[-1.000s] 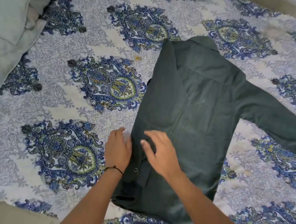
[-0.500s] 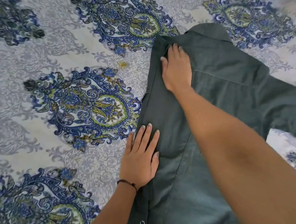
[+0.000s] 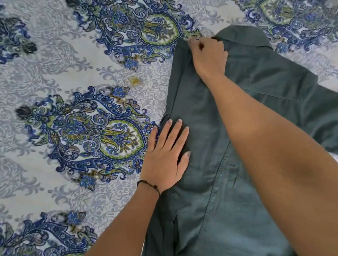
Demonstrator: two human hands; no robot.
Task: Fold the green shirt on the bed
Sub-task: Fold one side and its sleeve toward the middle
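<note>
Green shirt [image 3: 209, 215] hem cut off at bottom edge, sleeve at right edge; right hand [image 3: 208, 54] fingertips curled out of sight.

Matt green cloth shirt [image 3: 247, 115] on smooth printed cloth bedsheet [image 3: 51, 76].

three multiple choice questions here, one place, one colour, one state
1. Where does the left hand lie? A on the left edge of the green shirt B on a pillow C in the air
2. What colour is the wrist band? A red B black C white
3. How is the right hand? A flat, open B curled, pinching the shirt by its collar C off the shirt
Answers: A, its straight fingers lie on the cloth; B, a black cord circles the left wrist; B, its fingers bunch fabric beside the collar.
</note>
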